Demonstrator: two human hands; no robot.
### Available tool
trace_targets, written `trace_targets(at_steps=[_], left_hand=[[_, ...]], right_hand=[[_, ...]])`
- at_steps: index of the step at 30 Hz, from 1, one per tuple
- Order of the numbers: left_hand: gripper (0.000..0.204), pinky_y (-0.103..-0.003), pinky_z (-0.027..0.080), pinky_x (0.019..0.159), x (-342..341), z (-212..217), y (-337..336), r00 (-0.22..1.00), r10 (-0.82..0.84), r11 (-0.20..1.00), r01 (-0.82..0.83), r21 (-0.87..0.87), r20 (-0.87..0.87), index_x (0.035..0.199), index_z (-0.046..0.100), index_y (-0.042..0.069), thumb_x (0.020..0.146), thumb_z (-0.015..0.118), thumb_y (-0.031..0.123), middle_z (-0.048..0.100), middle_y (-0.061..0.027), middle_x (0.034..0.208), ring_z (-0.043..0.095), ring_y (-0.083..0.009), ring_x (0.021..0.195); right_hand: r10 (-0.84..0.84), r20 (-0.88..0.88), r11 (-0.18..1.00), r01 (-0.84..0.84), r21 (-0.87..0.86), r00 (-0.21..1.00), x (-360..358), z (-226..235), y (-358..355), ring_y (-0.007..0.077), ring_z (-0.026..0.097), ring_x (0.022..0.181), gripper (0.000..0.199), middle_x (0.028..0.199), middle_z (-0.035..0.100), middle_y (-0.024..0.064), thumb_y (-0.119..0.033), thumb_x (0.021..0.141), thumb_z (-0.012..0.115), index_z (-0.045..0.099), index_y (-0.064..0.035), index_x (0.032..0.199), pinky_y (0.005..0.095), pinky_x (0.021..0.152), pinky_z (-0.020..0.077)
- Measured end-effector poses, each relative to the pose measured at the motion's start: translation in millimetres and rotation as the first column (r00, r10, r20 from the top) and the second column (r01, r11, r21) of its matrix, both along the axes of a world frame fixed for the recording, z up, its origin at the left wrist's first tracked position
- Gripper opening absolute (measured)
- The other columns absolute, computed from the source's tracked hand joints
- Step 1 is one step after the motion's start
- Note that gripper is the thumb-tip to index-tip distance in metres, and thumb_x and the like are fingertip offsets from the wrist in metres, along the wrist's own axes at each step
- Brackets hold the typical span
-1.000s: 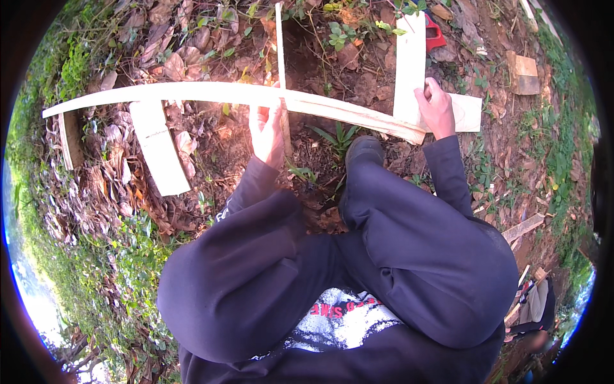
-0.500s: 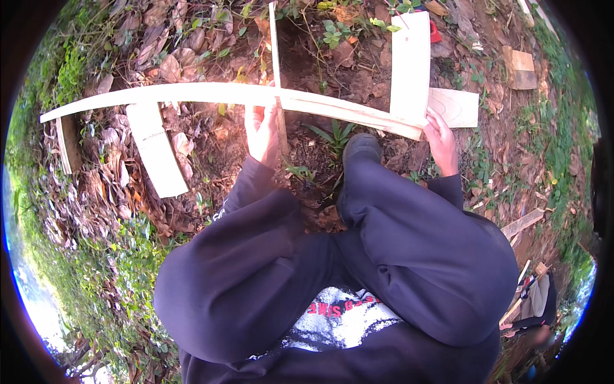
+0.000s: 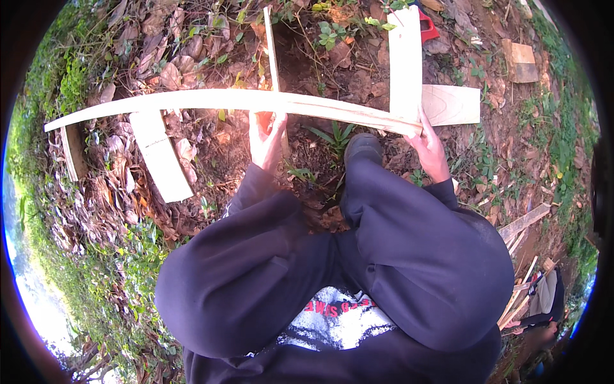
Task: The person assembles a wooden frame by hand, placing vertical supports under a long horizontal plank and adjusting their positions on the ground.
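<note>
A long pale wooden plank [image 3: 192, 101] runs across the view above leaf-strewn ground. My left hand [image 3: 267, 142] reaches up under its middle, fingers on the plank beside a thin upright wooden strip [image 3: 272, 45]. My right hand [image 3: 430, 148] holds the plank's right end, where an upright board [image 3: 405, 61] and a flat board piece [image 3: 453, 105] meet it. Both arms wear dark sleeves. My dark-trousered knee and boot [image 3: 362, 146] sit between the hands.
A short board [image 3: 160, 157] leans under the plank at left, with a darker stake [image 3: 71, 152] at the far left end. A red tool [image 3: 427, 27] lies behind the upright board. A wooden block [image 3: 521, 62] and scrap strips [image 3: 521, 224] lie to the right.
My right hand slid down from the top of the flat board piece to the plank's right end. The left hand stayed at the plank's middle. The view shifted slightly.
</note>
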State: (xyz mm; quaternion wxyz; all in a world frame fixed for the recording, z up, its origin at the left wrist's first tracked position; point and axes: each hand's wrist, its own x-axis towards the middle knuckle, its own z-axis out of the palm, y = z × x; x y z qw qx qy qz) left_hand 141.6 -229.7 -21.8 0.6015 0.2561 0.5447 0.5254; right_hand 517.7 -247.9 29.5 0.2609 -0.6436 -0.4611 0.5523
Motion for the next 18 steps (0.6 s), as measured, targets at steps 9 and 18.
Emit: trace_targets(at_steps=[9,18], left_hand=[[0.028,-0.033,0.046,0.095,-12.3,-5.3,-7.1,0.998,0.056,0.998,-0.057,-0.012,-0.031,0.124,0.05,0.009,0.1,0.062,0.016,0.06,-0.0069,0.124,0.057,-0.0155,0.119],[0.028,-0.027,0.051,0.083,-68.4,2.7,-31.2,0.982,0.081,0.979,-0.111,-0.173,-0.171,0.122,0.052,0.007,0.099,0.065,0.019,0.063,-0.0072,0.122,0.061,-0.0138,0.11]], right_hand=[[-0.11,-0.212,0.994,0.106,-0.03,0.971,-13.5,-1.3,-6.5,0.0205,0.047,0.134,0.071,0.157,0.034,0.0126,-0.018,0.105,0.049,0.007,-0.0091,0.162,0.036,0.111,0.0413],[-0.336,-0.521,0.921,0.39,-0.006,0.784,-15.2,-52.9,-33.3,0.0247,0.034,0.146,0.056,0.158,0.032,0.0152,-0.023,0.111,0.036,0.018,0.0012,0.158,0.0451,0.121,0.0284]])
